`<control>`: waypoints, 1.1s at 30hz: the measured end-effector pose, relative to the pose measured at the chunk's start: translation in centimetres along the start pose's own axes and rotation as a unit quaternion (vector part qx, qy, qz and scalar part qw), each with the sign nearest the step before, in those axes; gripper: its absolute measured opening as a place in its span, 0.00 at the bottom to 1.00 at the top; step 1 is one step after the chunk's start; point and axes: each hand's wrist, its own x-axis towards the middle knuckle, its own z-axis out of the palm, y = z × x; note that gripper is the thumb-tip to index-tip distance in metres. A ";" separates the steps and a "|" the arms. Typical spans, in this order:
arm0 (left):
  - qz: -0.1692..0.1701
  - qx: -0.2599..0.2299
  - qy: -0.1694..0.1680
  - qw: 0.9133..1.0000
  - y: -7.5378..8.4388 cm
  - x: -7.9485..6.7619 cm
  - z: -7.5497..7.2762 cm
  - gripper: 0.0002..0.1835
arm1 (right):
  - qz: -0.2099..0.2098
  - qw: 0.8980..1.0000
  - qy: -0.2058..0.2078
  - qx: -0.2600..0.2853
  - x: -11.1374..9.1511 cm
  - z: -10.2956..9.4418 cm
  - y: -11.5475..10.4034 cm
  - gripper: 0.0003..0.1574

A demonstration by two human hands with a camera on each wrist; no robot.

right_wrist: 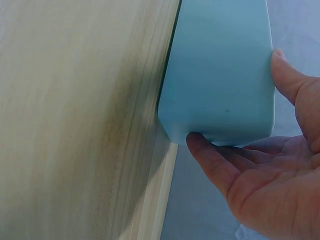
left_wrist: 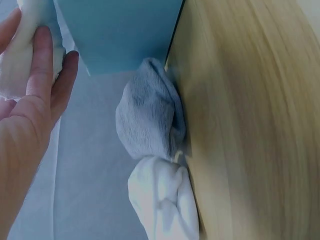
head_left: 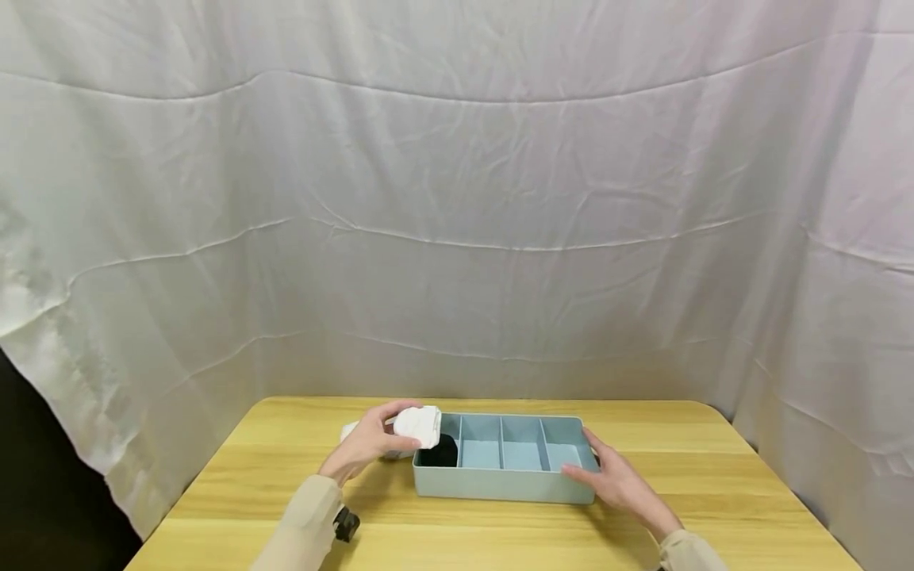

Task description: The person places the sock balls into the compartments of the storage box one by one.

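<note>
My left hand (head_left: 366,446) pinches a folded white sock (head_left: 420,427) between thumb and fingers, over the left end of a light blue divided box (head_left: 503,485). Beneath it, a black bundle of cloth (head_left: 440,454) lies in the leftmost compartment. In the left wrist view, that hand's fingers bend round the white fabric beside the box's end wall. At the opposite end my right hand (head_left: 616,480) grips the box, thumb over the front rim. The right wrist view shows its fingers against the end wall (right_wrist: 220,90).
Left of the box, a rolled grey sock (left_wrist: 150,115) and another white sock (left_wrist: 162,200) lie on the wooden table (head_left: 443,539), mostly hidden behind the left hand in the head view. The other compartments (head_left: 524,454) show bare floors. White curtains (head_left: 500,238) surround the table's back and sides.
</note>
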 end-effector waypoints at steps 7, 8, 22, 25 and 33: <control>0.019 -0.005 -0.023 1.000 0.0 0.5 1.0 0.37 | 0.001 1.000 0.000 0.003 0.0 -0.1 0.0 0.58; 0.020 -0.005 -0.023 1.000 0.0 0.6 1.1 0.37 | 0.002 1.000 0.000 0.003 -0.1 -0.1 0.0 0.58; 0.051 0.000 0.023 0.998 -0.9 1.6 3.1 0.31 | 0.007 1.000 0.001 0.001 -0.1 0.0 -0.1 0.58; 0.059 0.008 0.037 0.998 -0.8 1.7 3.6 0.30 | 0.009 1.000 0.000 0.001 0.0 0.0 -0.1 0.58; 0.067 0.013 0.015 0.998 -0.7 2.1 5.1 0.29 | 0.009 1.000 -0.002 -0.003 0.0 0.1 0.1 0.61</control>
